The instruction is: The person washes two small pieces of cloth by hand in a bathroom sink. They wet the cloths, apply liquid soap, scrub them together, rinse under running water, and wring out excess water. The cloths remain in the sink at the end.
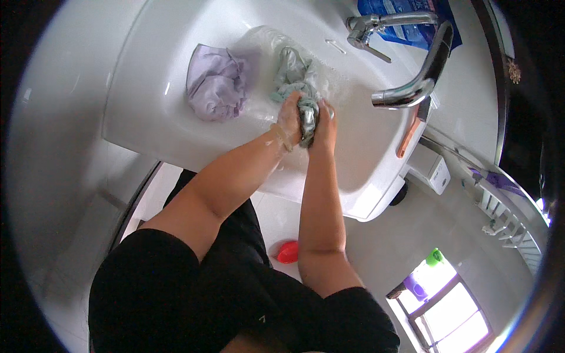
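Note:
My left hand (290, 117), with a band at the wrist, and my right hand (325, 124), with a ring, both grip a wet, bunched pale green cloth (293, 68) between them. Part of that cloth trails into soapy water (265, 95) in the white sink (176, 137). A crumpled lilac cloth (216, 84) lies in the basin, left of the hands and apart from the green one. Over the right side of the basin reaches a chrome faucet (415, 90); whether water runs from it I cannot tell.
A blue plastic pouch (404, 33) stands behind the faucet. An orange-handled tool (409, 134) lies on the sink's right rim. Below, on the floor, sits a red plastic basin (288, 252). A white box (430, 170) is beyond the sink's right edge, and a window (450, 309) is at lower right.

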The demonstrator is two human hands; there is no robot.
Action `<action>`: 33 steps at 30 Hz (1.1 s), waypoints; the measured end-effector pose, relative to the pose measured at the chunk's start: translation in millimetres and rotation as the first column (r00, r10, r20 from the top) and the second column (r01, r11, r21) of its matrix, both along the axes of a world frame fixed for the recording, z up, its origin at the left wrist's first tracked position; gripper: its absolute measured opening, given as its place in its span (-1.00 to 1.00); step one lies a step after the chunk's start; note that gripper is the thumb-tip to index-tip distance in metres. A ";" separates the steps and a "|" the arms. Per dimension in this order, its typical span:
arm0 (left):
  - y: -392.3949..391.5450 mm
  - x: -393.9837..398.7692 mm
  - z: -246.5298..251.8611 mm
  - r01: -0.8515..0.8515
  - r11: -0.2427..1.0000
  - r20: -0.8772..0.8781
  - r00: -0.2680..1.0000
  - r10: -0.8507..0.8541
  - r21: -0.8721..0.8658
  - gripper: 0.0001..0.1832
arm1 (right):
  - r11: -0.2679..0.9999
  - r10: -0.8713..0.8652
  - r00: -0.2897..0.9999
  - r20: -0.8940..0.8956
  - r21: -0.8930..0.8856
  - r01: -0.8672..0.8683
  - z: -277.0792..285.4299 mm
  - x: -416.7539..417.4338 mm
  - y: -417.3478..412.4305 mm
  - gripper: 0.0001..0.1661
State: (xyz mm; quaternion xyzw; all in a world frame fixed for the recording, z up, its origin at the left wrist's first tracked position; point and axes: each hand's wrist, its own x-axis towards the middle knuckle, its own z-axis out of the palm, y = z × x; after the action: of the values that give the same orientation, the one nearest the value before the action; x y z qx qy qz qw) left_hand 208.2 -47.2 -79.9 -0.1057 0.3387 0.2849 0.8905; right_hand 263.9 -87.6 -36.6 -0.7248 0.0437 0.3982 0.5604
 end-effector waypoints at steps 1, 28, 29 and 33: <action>5.7 -5.0 3.3 0.070 0.997 0.108 0.992 -0.066 -0.032 -0.66 | 1.000 -0.008 0.999 -0.046 -0.027 0.007 25.6 -15.0 -5.8 -0.58; 4.2 -11.4 11.1 0.329 0.944 -0.129 0.937 -0.326 0.000 -0.57 | 0.685 0.645 0.700 0.307 -0.638 -0.351 34.9 -8.3 20.9 -0.47; 8.5 -7.4 15.5 0.313 0.950 0.009 0.950 -0.313 -0.011 -0.56 | 0.884 0.347 0.895 0.280 -0.417 -0.212 24.3 17.3 26.5 -0.50; 7.6 0.2 23.8 0.023 1.000 0.280 0.960 -0.026 0.014 -0.50 | 0.889 -0.333 0.863 -0.381 0.177 0.421 14.7 51.0 23.4 -0.59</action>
State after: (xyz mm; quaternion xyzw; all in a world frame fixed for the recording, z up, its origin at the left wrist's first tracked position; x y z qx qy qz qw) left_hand 208.4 -39.6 -56.1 -0.1361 0.2089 0.2580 0.9334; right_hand 315.0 -64.3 -21.9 -0.5439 0.2304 0.4013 0.7000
